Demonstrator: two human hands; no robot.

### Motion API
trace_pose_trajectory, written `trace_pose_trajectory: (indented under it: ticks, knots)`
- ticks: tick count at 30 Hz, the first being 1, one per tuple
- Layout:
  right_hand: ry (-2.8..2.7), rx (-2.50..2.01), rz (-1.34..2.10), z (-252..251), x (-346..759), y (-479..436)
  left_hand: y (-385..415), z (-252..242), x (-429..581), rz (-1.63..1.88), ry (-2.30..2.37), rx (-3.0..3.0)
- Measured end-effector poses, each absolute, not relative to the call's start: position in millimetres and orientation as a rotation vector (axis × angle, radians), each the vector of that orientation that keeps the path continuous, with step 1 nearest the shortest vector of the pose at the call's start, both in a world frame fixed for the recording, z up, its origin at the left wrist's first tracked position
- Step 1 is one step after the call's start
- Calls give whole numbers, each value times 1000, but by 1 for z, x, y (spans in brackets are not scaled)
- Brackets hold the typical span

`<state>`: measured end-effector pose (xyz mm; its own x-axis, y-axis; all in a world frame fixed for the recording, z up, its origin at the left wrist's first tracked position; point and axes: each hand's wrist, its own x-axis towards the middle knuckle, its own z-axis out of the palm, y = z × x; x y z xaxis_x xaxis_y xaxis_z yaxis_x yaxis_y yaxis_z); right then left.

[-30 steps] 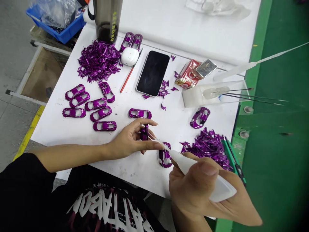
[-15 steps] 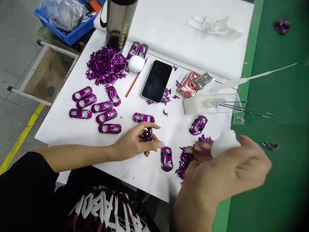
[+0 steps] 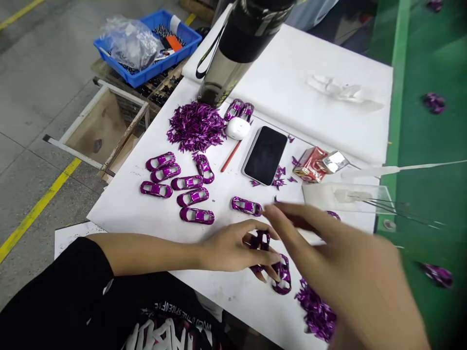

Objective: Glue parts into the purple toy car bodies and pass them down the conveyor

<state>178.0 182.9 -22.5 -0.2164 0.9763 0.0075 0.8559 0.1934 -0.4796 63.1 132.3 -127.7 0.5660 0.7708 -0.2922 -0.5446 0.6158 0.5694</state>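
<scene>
My left hand [image 3: 237,245], closed, holds a shiny purple toy car shell [image 3: 263,239] just above the white tabletop. Another purple car shell [image 3: 283,281] lies by its fingertips, partly covered by them. My right hand [image 3: 350,262], smeared by motion, hangs over the table's right part, its fingertips close to the held shell. Part of a white piece [image 3: 310,236], like cloth or paper, shows within its curled grip. Below it lies a pile of small purple pieces [image 3: 317,311], partly hidden by the hand. A single car shell [image 3: 246,206] lies beyond my left hand.
Several car shells [image 3: 197,216] lie left. Behind them are a heap of purple scraps [image 3: 197,126], a tall bottle [image 3: 237,53], a white case [image 3: 238,128], a red stick [image 3: 230,156] and a phone [image 3: 265,155]. A red box [image 3: 309,164] and thin rods stand near the green surface [image 3: 430,194].
My right hand has moved in toward my left hand, turning over the table. The left hand still holds the toy car shell. The camera view has shifted, so the table appears lower and farther right.
</scene>
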Motion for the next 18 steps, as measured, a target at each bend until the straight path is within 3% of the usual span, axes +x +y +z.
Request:
trace_pose_trajectory:
  ticks: [3, 8, 18]
  knots:
    - [-2457, -1385, 689, -26, 109, 232, 132, -131, 64, 760, 577, 481]
    - [-2773, -1489, 507, -60, 38, 273, 134, -135, 67, 737, 591, 549]
    - [-2513, -1619, 675, -59, 76, 277, 136, -138, 68, 690, 619, 522]
